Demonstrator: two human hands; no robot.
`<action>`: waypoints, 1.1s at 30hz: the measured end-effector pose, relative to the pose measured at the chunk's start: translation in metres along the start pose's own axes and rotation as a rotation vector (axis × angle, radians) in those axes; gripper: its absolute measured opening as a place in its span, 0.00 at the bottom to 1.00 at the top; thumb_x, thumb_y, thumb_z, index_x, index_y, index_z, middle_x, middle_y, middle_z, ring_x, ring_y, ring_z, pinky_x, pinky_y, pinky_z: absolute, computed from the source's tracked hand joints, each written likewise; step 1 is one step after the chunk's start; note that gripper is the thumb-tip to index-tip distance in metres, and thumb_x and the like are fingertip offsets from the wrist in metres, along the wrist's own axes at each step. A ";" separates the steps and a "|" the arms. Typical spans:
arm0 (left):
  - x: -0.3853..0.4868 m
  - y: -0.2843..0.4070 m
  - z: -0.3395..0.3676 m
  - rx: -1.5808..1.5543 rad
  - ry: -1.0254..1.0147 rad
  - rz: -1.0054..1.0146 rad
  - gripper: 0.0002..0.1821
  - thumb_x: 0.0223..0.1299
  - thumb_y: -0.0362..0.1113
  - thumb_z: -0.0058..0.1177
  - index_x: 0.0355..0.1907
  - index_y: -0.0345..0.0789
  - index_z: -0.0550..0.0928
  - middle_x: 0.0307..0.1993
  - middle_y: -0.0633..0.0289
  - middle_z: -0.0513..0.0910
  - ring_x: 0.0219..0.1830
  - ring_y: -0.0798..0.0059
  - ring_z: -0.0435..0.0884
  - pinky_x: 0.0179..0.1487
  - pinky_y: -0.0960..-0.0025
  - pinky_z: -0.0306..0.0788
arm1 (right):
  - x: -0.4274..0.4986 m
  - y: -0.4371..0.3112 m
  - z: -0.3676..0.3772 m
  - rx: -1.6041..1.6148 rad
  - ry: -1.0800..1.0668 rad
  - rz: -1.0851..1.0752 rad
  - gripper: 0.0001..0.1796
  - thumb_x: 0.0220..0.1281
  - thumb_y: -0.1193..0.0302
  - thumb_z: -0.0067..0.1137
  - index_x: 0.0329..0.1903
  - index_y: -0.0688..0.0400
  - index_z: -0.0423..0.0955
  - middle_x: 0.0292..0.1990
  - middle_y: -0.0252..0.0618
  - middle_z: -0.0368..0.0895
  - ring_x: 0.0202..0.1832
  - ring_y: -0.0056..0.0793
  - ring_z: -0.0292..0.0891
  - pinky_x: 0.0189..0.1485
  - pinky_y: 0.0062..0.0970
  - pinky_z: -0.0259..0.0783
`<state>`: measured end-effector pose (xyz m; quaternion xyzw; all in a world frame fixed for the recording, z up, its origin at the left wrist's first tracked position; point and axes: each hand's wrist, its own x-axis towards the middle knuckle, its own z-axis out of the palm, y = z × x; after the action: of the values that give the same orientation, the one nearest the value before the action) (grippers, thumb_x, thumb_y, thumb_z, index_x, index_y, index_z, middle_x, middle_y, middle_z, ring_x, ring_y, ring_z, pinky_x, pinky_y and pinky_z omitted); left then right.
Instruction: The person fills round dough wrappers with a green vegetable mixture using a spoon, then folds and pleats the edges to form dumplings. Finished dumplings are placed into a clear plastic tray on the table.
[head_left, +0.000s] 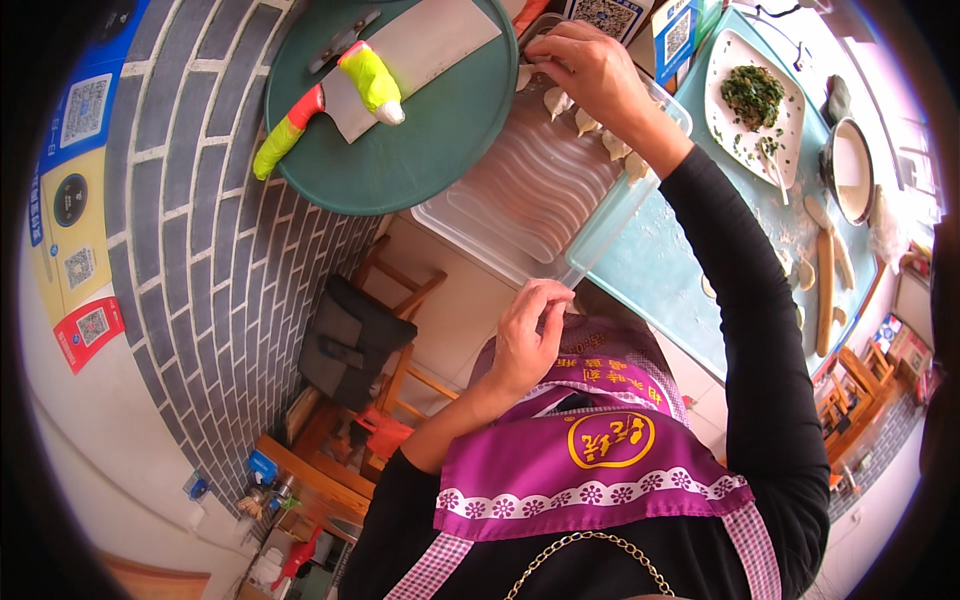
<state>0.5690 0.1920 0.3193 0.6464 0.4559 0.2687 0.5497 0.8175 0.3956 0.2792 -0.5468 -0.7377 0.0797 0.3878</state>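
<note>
A clear plastic tray (517, 195) with a wavy bottom lies in front of me, a row of pale folded dumplings (556, 102) along its far right side. My right hand (589, 64) reaches over the tray's far end, fingertips bent down close to a dumpling; whether they grip it cannot be told. My left hand (531, 330) is near the tray's near edge, above the purple apron (585, 465), its fingers curled together, and I cannot tell whether anything is between them. To the right, a white plate (727, 112) carries chopped green filling (752, 97) and a spoon (777, 171).
A round green board (420, 169) at upper left bears a cleaver (435, 49) and another tape-wrapped handle (373, 81). On the teal table (675, 262) lie a wooden rolling pin (823, 292), dough pieces (806, 274) and a bowl (851, 172). A brick-patterned wall (187, 187) and wooden chair (409, 300) stand left.
</note>
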 end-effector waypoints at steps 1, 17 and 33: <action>0.000 0.000 0.000 0.004 -0.002 -0.002 0.08 0.65 0.19 0.53 0.44 0.30 0.80 0.41 0.53 0.83 0.40 0.63 0.85 0.43 0.67 0.79 | 0.000 0.001 -0.003 -0.025 0.005 0.013 0.10 0.60 0.75 0.68 0.45 0.61 0.85 0.40 0.41 0.84 0.43 0.43 0.82 0.49 0.35 0.79; 0.004 0.003 0.000 0.008 -0.017 0.016 0.09 0.65 0.17 0.52 0.44 0.29 0.81 0.42 0.55 0.83 0.39 0.68 0.87 0.44 0.70 0.81 | 0.003 -0.011 -0.039 -0.028 0.009 0.200 0.07 0.63 0.75 0.64 0.43 0.61 0.85 0.37 0.43 0.85 0.38 0.46 0.84 0.42 0.36 0.78; 0.010 0.002 0.000 0.027 -0.026 0.017 0.07 0.66 0.18 0.53 0.43 0.29 0.81 0.41 0.56 0.83 0.38 0.70 0.87 0.44 0.71 0.79 | 0.010 -0.009 0.016 -0.074 -0.201 0.084 0.10 0.55 0.76 0.64 0.41 0.60 0.85 0.40 0.41 0.84 0.47 0.46 0.81 0.51 0.41 0.78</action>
<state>0.5737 0.2007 0.3201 0.6608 0.4469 0.2589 0.5446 0.7990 0.4060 0.2780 -0.5804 -0.7518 0.1232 0.2876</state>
